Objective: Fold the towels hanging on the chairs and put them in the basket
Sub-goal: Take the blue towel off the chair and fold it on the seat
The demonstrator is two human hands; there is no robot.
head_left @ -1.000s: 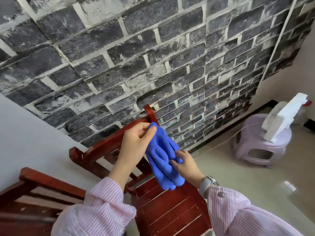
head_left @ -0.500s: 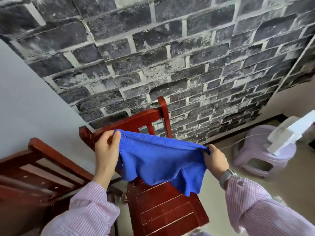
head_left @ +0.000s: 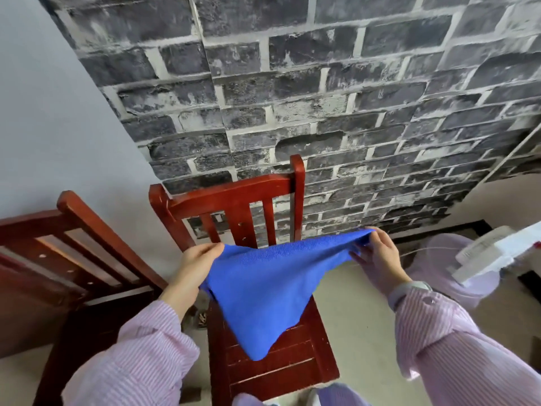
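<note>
The blue towel is matt, nubbly microfibre cloth. Beneath it the red chair is glossy lacquered wood. Behind the chair, the brick-pattern wall looks rough and matt.

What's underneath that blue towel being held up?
Under the blue towel, held by the left hand and right hand, is the red chair: its slatted seat shows below the hanging corner. The seat's back part is covered.

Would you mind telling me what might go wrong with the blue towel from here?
The blue towel is pinched only at two corners, by the left hand and right hand, so it may fold crookedly. Its loose tip hangs near the chair seat and could drag. No basket is visible.
</note>
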